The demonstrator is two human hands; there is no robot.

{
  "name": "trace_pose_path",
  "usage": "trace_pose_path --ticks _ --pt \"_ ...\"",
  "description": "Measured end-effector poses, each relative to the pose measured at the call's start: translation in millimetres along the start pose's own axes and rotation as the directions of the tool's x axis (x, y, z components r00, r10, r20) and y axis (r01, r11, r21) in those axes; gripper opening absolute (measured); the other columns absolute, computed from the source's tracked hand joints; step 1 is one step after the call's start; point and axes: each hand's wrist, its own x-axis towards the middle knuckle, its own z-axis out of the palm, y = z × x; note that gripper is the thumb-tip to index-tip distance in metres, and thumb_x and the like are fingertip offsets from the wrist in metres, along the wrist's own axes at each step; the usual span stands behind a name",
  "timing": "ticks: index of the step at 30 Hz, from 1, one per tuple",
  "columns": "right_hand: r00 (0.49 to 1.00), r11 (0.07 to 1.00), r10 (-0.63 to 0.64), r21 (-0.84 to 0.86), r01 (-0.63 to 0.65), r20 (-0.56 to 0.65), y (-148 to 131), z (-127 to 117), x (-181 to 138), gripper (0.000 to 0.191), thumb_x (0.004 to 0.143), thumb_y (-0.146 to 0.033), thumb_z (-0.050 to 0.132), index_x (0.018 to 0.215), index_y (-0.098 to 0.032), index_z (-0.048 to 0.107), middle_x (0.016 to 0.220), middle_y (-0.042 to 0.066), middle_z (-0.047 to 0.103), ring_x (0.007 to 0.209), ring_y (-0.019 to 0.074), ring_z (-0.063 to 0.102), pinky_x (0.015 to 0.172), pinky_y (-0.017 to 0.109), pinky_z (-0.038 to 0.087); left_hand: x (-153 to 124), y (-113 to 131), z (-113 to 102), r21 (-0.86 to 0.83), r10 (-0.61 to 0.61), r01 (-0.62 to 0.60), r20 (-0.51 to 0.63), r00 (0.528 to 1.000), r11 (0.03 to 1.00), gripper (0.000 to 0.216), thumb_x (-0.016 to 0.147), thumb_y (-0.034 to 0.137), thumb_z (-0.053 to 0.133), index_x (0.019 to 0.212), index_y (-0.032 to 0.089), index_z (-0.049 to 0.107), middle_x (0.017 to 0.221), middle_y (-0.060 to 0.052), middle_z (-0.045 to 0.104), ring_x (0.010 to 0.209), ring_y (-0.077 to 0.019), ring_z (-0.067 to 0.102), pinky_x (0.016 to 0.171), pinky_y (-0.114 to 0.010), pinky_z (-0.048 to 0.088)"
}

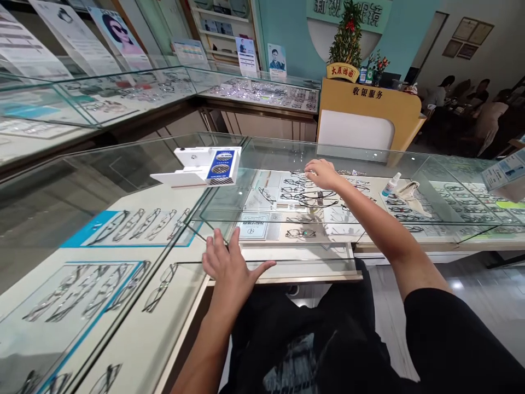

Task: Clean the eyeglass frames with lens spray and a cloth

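Observation:
My left hand (229,265) is open, its fingers and thumb spread, over the near corner of the glass display counter (283,146). Further out, my right hand (323,174) reaches across the counter with bent fingers, at the far end of a cluster of dark eyeglasses. What its fingertips hold, if anything, is hidden. Just on the near side of that hand lies a pair of dark-rimmed eyeglasses (315,200). A blue-and-white printed card (253,226) and another pair of eyeglasses (301,233) show below, between my hands.
An open white box with a blue panel (223,166) stands on the glass at left. Right of my arm are a spray bottle (391,185) and a pale cloth (411,196). Rows of eyeglasses (141,224) fill the left case. A yellow cashier desk (369,104) stands behind; people sit far right.

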Motion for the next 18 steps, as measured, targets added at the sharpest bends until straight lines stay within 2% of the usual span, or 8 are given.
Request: trace_pose_path --ticks 3,6,9,11,13,15,16,18 --pt "0.95 0.988 -0.092 0.095 0.126 -0.299 0.2 -18.5 -51.8 0.039 0.11 -0.036 0.045 0.123 -0.023 0.08 0.139 0.012 0.074 0.132 0.0314 0.061 0.121 0.051 0.042 10.0 -2.8 6.3 -0.027 -0.016 0.017 0.033 0.999 0.999 0.117 0.091 0.075 0.072 0.176 0.012 0.023 0.182 -0.038 0.01 0.172 -0.0581 0.006 0.13 -0.082 0.019" --pt "0.805 0.992 0.035 0.121 0.046 -0.592 21.2 -40.2 -102.5 0.036 0.111 -0.037 0.045 0.11 -0.024 0.078 0.118 0.011 0.076 0.12 0.029 0.066 0.112 0.046 0.05 20.7 -3.7 14.1 -0.056 -0.022 0.023 0.033 0.999 0.998 0.119 0.09 0.078 0.071 0.176 0.013 0.022 0.182 -0.038 0.01 0.171 -0.0594 0.005 0.128 -0.083 0.02" --pt "0.687 0.974 0.183 0.225 -0.029 -0.703 58.3 -56.9 -142.9 0.031 0.107 -0.037 0.049 0.101 -0.025 0.076 0.106 0.009 0.077 0.102 0.0255 0.07 0.096 0.042 0.057 29.1 0.2 21.8 -0.085 0.004 -0.005 -0.016 1.0 0.996 0.114 0.093 0.077 0.068 0.176 0.013 0.022 0.181 -0.039 0.01 0.171 -0.0596 0.004 0.128 -0.085 0.019" --pt "0.665 0.948 0.286 0.306 -0.09 -0.69 79.5 -60.9 -165.1 0.027 0.102 -0.038 0.053 0.096 -0.025 0.076 0.095 0.007 0.076 0.084 0.0225 0.067 0.081 0.039 0.056 33.7 3.8 26.4 -0.096 0.024 -0.029 -0.054 0.998 0.995 0.112 0.096 0.076 0.066 0.176 0.014 0.02 0.181 -0.039 0.011 0.171 -0.0598 0.004 0.127 -0.086 0.019" --pt "0.735 0.921 0.359 0.348 -0.176 -0.576 88.4 -58.1 -183.8 0.024 0.098 -0.036 0.057 0.093 -0.024 0.078 0.081 0.004 0.073 0.073 0.0209 0.063 0.072 0.037 0.052 37.8 7.2 30.5 -0.098 0.045 -0.053 -0.085 0.995 0.994 0.109 0.097 0.075 0.065 0.176 0.016 0.019 0.181 -0.039 0.012 0.171 -0.0596 0.005 0.126 -0.087 0.019" --pt "0.821 0.904 0.409 0.298 -0.305 -0.399 82.9 -49.5 -197.3 0.024 0.096 -0.033 0.06 0.097 -0.023 0.081 0.079 0.003 0.074 0.072 0.0214 0.066 0.07 0.036 0.05 41.4 11.3 33.5 -0.093 0.072 -0.081 -0.095 0.993 0.992 0.105 0.098 0.074 0.063 0.176 0.017 0.02 0.18 -0.038 0.014 0.171 -0.0589 0.007 0.127 -0.086 0.022" --pt "0.848 0.896 0.435 0.239 -0.374 -0.305 75.7 -43.7 -201.3 0.025 0.097 -0.033 0.06 0.103 -0.023 0.083 0.083 0.005 0.077 0.075 0.0226 0.069 0.072 0.036 0.051 42.9 14.0 34.5 -0.091 0.082 -0.091 -0.098 0.992 0.992 0.102 0.1 0.073 0.061 0.175 0.016 0.022 0.18 -0.038 0.016 0.171 -0.0583 0.009 0.127 -0.085 0.022" --pt "0.862 0.877 0.481 0.094 -0.472 -0.159 57.5 -31.6 -203.4 0.033 0.1 -0.032 0.059 0.12 -0.023 0.083 0.094 0.008 0.083 0.087 0.0269 0.075 0.078 0.038 0.052 45.2 21.1 35.2 -0.098 0.084 -0.095 -0.105 0.991 0.991 0.095 0.103 0.07 0.058 0.173 0.014 0.026 0.179 -0.038 0.019 0.172 -0.0568 0.011 0.128 -0.084 0.023"
